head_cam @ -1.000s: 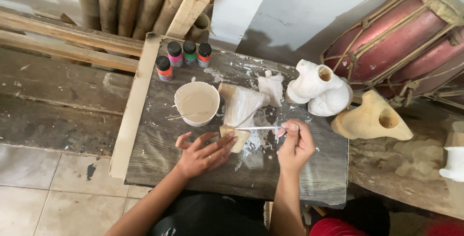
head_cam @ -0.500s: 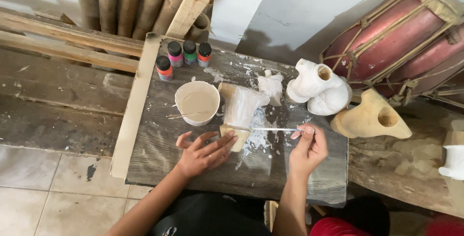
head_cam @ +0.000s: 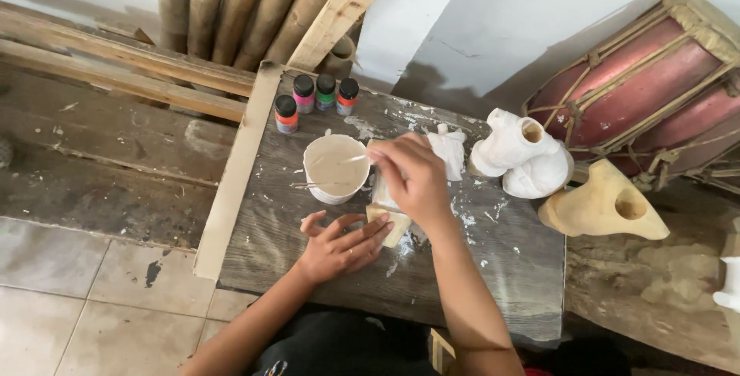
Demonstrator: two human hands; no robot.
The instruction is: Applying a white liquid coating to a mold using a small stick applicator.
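Note:
My right hand [head_cam: 412, 176] holds a thin paintbrush [head_cam: 351, 159] whose tip reaches over the rim into a white cup [head_cam: 335, 169] of pale cream paint. A second stick lies across the cup's near rim. Flat on the dark wooden board [head_cam: 432, 276], my left hand [head_cam: 339, 245] has its fingertips on a small tan wooden piece [head_cam: 389, 222]. That piece is mostly hidden under my right hand, as is a white-coated carved piece [head_cam: 451, 149] behind it.
Several small paint bottles [head_cam: 316, 97] with black caps stand at the board's far left corner. Two white carved figures [head_cam: 524, 156] and an unpainted tan one [head_cam: 605, 206] sit at right, before a red drum [head_cam: 647, 75]. Bamboo poles and planks [head_cam: 231, 6] lean behind.
My right hand moved left from beside the wooden piece to the cup, bringing the brush tip into the paint. The left hand stayed put.

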